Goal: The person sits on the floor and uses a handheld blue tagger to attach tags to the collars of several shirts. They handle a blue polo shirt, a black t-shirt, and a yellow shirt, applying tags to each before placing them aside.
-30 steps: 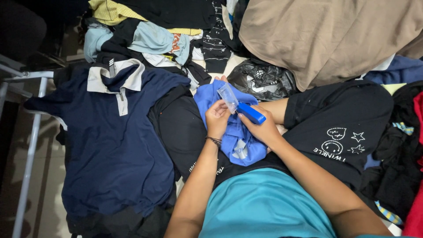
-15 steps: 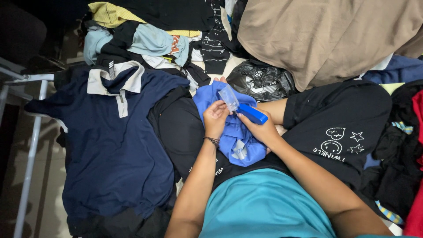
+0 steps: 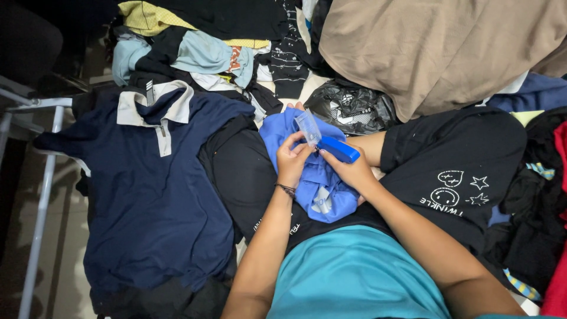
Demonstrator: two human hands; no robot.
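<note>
Fingers (image 3: 293, 147) of the left hand (image 3: 291, 164) are curled and pinched together at the near end of a blue handheld tool (image 3: 338, 149), right where its clear plastic front part (image 3: 308, 127) meets the blue body; thumb and forefinger look closed on that junction, exact contact is too small to confirm. Right hand (image 3: 354, 172) sits under and behind the tool, fingers wrapped around the blue grip, so the tool lies across the top of that hand with its clear end sticking up and away past the left fingertips. Both hands rest on a bright blue shirt (image 3: 313, 183) bunched in the lap, directly below the tool and touching both palms. A thin dark bracelet (image 3: 287, 189) sits on the left wrist. Person wears a teal top (image 3: 354, 274). Left of the hands: a navy polo with a grey collar (image 3: 150, 183) spread flat, a black garment (image 3: 245, 177) between it and the blue shirt. Right: a black shirt with white doodle print (image 3: 455, 171), just beside the right forearm. Beyond the hands: crumpled black plastic bag (image 3: 351, 106), a large tan cloth (image 3: 443, 47), and a mixed clothes pile (image 3: 201, 47). White metal frame (image 3: 41, 195) at far left.
</note>
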